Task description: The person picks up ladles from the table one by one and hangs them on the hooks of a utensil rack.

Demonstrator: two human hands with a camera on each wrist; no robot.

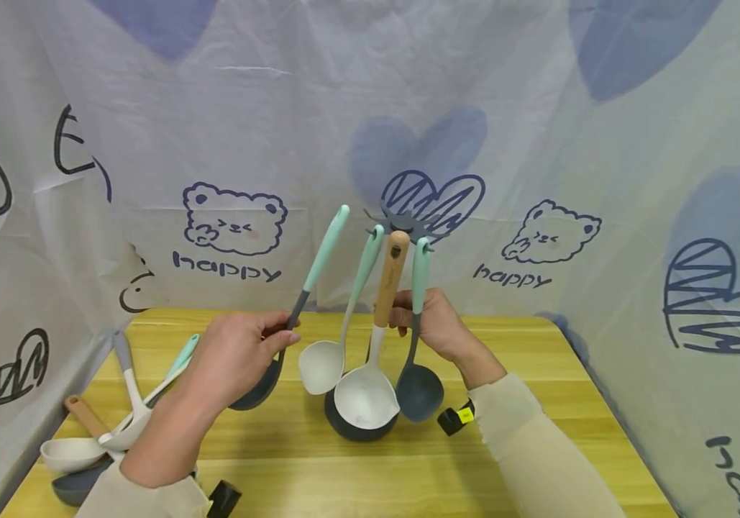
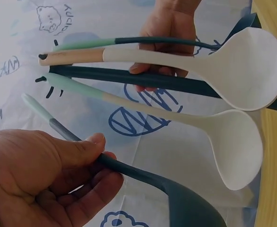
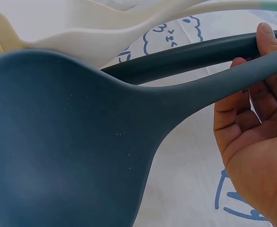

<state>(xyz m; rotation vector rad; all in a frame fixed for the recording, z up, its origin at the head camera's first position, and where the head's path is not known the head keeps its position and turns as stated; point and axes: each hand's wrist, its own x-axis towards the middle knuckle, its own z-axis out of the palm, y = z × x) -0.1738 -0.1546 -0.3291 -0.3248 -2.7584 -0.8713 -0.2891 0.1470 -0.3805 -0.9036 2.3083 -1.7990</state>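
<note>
Loose utensils [image 1: 77, 455] lie heaped by the table's [image 1: 305, 467] left edge. Just right of them, the left hand's [image 1: 234, 356] fingers pinch a dark ladle [image 1: 265, 391] — raised off the table. Three more utensils [image 1: 366, 399] hang on a stand [image 1: 350, 433] midway between the side edges — the right hand's [image 1: 436, 324] fingers pinch its pole [image 3: 190, 59]. Cloth [image 1: 318, 144] hangs past the far edge.

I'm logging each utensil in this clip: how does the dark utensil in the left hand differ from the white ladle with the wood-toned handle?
Colour: the dark utensil has a mint handle end and dark head; the white ladle has a white bowl.
Support: the left hand holds the dark utensil, while the white ladle hangs on the stand.
Shared: both have handle ends up, heads down.
</note>
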